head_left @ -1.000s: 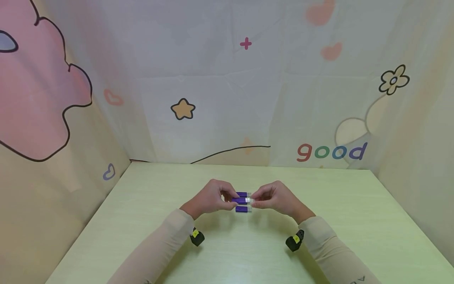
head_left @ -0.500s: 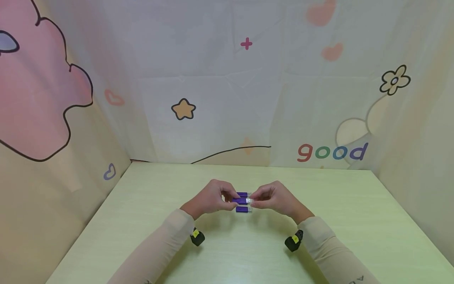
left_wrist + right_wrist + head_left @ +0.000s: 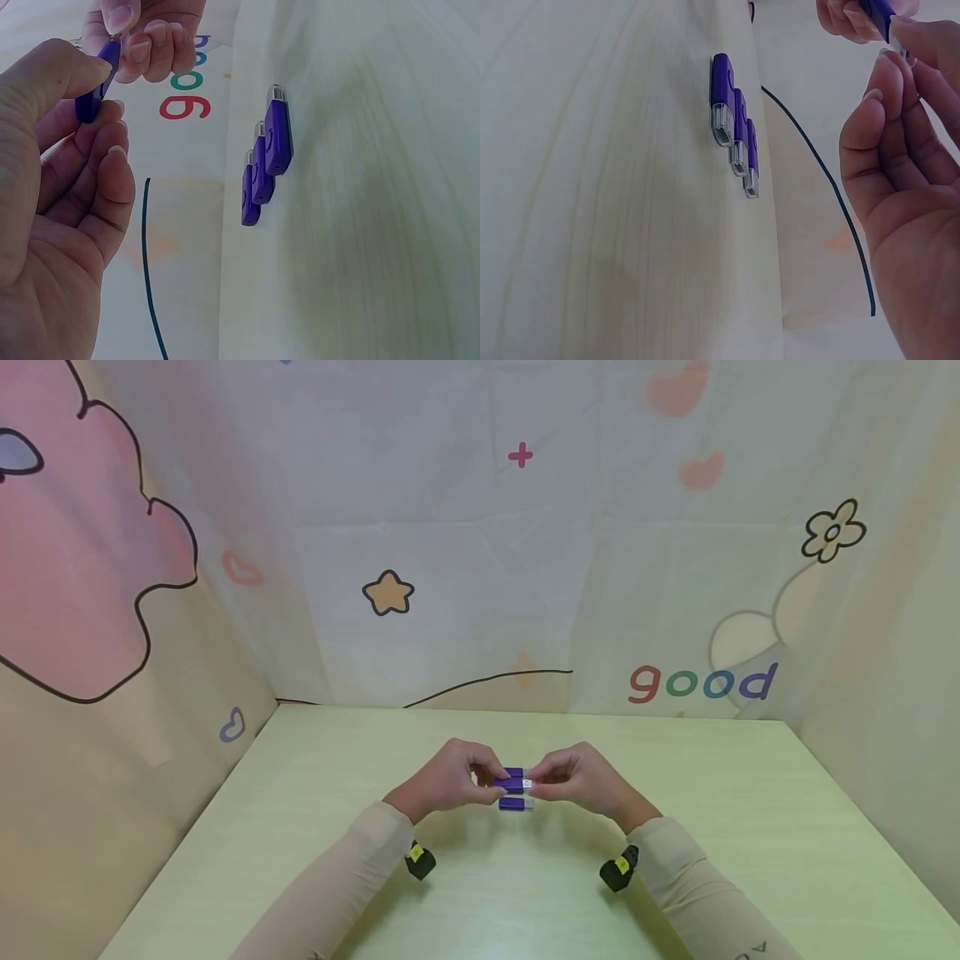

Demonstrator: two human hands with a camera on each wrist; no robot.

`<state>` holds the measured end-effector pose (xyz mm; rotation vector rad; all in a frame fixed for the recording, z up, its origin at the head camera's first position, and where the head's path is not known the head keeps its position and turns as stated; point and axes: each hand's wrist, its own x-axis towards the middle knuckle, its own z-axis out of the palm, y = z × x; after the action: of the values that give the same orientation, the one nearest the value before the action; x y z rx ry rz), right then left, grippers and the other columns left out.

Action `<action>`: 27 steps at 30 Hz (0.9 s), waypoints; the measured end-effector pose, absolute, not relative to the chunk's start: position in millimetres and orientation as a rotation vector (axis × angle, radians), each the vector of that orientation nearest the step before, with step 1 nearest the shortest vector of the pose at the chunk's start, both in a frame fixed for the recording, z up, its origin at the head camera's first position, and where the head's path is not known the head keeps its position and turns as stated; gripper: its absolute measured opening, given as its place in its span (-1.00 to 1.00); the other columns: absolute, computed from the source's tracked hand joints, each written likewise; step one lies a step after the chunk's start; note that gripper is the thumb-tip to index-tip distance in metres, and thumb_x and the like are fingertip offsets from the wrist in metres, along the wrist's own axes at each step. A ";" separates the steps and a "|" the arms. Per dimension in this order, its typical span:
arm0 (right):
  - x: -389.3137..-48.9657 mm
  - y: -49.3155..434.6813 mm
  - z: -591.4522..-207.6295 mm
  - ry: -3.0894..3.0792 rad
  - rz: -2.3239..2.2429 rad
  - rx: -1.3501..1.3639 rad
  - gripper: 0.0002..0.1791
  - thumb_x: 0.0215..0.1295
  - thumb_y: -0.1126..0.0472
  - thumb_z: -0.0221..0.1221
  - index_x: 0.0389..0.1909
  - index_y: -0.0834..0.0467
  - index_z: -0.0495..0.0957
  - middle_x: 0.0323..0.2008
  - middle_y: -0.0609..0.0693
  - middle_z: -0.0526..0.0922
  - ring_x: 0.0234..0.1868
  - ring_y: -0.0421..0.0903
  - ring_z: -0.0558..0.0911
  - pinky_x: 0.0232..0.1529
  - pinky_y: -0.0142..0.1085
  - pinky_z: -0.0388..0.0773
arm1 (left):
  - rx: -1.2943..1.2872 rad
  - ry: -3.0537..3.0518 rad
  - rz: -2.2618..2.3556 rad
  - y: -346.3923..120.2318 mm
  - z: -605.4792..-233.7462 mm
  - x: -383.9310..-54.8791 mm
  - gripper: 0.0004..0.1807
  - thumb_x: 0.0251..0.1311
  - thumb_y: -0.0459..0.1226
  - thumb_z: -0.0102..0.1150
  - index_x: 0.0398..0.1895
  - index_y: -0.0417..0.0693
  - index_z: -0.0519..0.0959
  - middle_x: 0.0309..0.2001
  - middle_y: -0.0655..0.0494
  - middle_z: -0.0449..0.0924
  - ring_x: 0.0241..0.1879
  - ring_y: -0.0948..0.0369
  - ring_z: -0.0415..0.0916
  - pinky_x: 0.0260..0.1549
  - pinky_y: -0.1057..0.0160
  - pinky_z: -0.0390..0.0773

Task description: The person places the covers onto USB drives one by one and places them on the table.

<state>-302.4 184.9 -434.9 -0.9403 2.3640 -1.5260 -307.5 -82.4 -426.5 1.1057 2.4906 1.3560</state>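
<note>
Above the table, my left hand [image 3: 450, 779] pinches the purple body of a USB flash drive [image 3: 880, 16] between thumb and fingers. At the drive's metal connector end, my right hand [image 3: 583, 781] pinches a small clear cap [image 3: 911, 60]; its fingertips partly hide how far the cap covers the connector. Beneath the hands, three more purple flash drives lie side by side on the table: a near one [image 3: 278, 136], a middle one [image 3: 262, 171] and a far one [image 3: 250, 199]. Each of those wears a clear cap, all pointing the same way.
The pale wooden table [image 3: 517, 902] meets a printed cloth backdrop [image 3: 465, 610] at its far edge. More cloth hangs along both sides. A small black device with a yellow mark sits at each wrist, a left one [image 3: 420, 862] and a right one [image 3: 619, 869].
My right fingertips have come slightly closer to my left ones, and less of the silver connector shows between them. Both grips hold, and the drives on the table have not moved.
</note>
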 end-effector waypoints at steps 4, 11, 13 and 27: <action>-302.5 184.8 -434.8 2.359 -1.531 -0.952 -0.83 0.26 0.25 0.41 -0.15 0.18 0.80 -0.22 0.13 0.82 -0.34 -0.15 0.66 -0.23 -0.32 0.67 | 1.106 2.492 1.349 -81.3 -424.5 -307.0 -0.92 0.15 -0.28 0.46 -0.28 0.03 0.81 -0.32 0.24 0.73 -0.37 0.25 0.58 -0.34 0.31 0.65; -302.4 185.5 -434.7 2.357 -1.538 -0.957 -0.82 0.27 0.25 0.40 -0.14 0.18 0.80 -0.20 0.14 0.82 -0.32 -0.15 0.68 -0.21 -0.31 0.69 | 1.137 2.497 1.330 -79.5 -423.6 -308.4 -0.92 0.15 -0.30 0.46 -0.28 0.01 0.80 -0.34 0.22 0.72 -0.39 0.29 0.54 -0.38 0.34 0.61; -302.7 185.8 -435.1 2.360 -1.537 -0.960 -0.82 0.27 0.25 0.40 -0.14 0.18 0.79 -0.20 0.15 0.82 -0.32 -0.16 0.69 -0.20 -0.31 0.69 | 1.159 2.501 1.315 -78.6 -422.2 -308.8 -0.92 0.15 -0.31 0.46 -0.28 0.00 0.80 -0.34 0.21 0.72 -0.40 0.30 0.53 -0.39 0.35 0.60; -305.4 187.7 -434.9 2.407 -1.552 -0.926 -0.84 0.25 0.23 0.42 -0.17 0.16 0.80 -0.23 0.10 0.82 -0.31 -0.17 0.72 -0.19 -0.32 0.70 | 1.332 2.579 1.129 -72.9 -415.7 -312.5 -0.92 0.21 -0.34 0.42 -0.25 -0.01 0.79 -0.31 0.26 0.72 -0.37 0.34 0.54 -0.33 0.34 0.64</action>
<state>-305.4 187.7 -434.9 -0.9261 2.4069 -1.5519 -312.5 -72.9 -415.7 1.3320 2.5791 1.1292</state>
